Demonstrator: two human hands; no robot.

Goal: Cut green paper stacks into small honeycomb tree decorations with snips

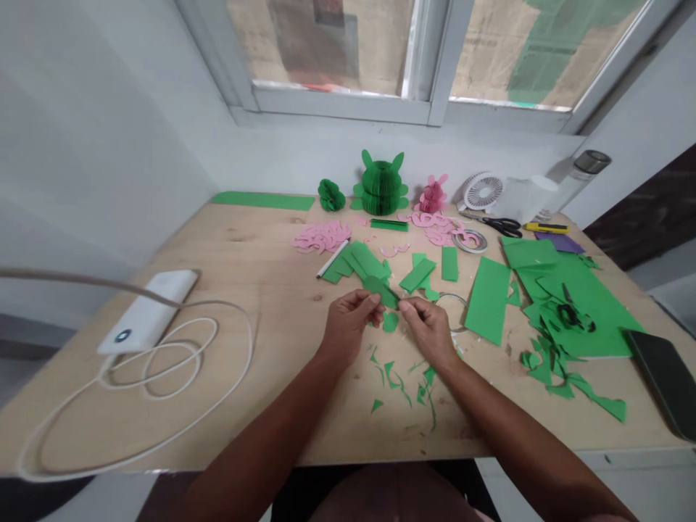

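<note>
Between my two hands is a rounded green paper piece [379,288]. My left hand [352,320] pinches its near left side between thumb and fingers. My right hand [428,324] is closed on its right end, where a darker edge shows. Just below the held piece a small round green cutout [390,322] lies on the table. Green paper strips [365,259] lie beyond my hands, beside a white pen [333,259]. Thin green scraps [399,380] are scattered between my forearms. A roll of tape [452,299] lies flat by my right hand.
Along the back stand a green paper figure [382,187] and a pink one [433,196], with pink cutouts [322,237] before them. On the right are scissors [503,226], a yellow cutter [547,228], green sheets [598,308] and a phone [663,380]. A cabled power bank [149,312] lies left.
</note>
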